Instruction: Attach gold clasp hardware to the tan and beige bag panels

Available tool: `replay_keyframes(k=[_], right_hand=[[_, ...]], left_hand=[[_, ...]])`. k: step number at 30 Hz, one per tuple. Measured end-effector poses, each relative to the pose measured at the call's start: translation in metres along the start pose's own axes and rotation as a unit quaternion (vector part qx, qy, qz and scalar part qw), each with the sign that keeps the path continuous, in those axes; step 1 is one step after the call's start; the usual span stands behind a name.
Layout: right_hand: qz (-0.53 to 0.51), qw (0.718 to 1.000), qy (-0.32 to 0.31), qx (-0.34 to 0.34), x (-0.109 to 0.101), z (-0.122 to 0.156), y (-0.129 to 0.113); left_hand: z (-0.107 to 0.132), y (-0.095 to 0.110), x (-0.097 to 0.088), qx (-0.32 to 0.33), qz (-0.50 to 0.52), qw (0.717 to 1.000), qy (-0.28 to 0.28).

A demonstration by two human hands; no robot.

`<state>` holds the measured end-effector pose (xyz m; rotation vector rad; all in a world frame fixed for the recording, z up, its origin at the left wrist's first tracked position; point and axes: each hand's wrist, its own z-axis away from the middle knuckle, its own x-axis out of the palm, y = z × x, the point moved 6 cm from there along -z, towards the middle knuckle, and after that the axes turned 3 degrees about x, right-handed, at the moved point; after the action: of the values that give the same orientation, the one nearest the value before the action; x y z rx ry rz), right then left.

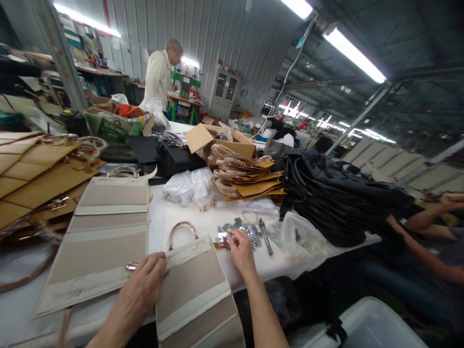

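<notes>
A beige-lined flat bag panel (pixel 195 299) with a wrapped ring handle (pixel 183 227) lies before me, its near part reaching past the table edge. My left hand (pixel 147 278) grips the panel's upper left edge with fingers bent. My right hand (pixel 241 249) is pinched over a heap of small silvery metal plates (pixel 250 229); whatever is between its fingertips is hidden. A brass-coloured clasp (pixel 220 245) sits at the panel's right edge beside that hand. Beside my left fingers, a metal clasp (pixel 132 266) lies on a second panel (pixel 108 246).
Pliers (pixel 266 237) and a clear plastic bag (pixel 299 237) lie right of the heap. Behind are tan bag pieces (pixel 250 179), an open carton (pixel 232 145) and a black pile (pixel 329 193). More tan pieces (pixel 47 174) fill the left. Another person's arms (pixel 424 241) are at right.
</notes>
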<state>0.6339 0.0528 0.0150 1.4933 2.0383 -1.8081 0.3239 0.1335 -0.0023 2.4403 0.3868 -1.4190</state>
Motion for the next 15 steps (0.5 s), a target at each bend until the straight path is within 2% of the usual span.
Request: replay_keyframes(k=[5,10,15], right_hand=[[0.048,0.997,-0.058,0.026,0.017,-0.009,0.004],[0.085,0.991,-0.088,0.051,0.019,-0.016,0.003],[0.096,0.990,-0.092,0.056,0.019,-0.019,0.004]], left_hand=[[0.002,-0.001,0.001,-0.034,0.014,0.999,-0.035],[-0.002,0.006,-0.007,-0.049,0.009,0.997,-0.057],[-0.006,0.006,-0.010,-0.073,0.019,0.995,-0.073]])
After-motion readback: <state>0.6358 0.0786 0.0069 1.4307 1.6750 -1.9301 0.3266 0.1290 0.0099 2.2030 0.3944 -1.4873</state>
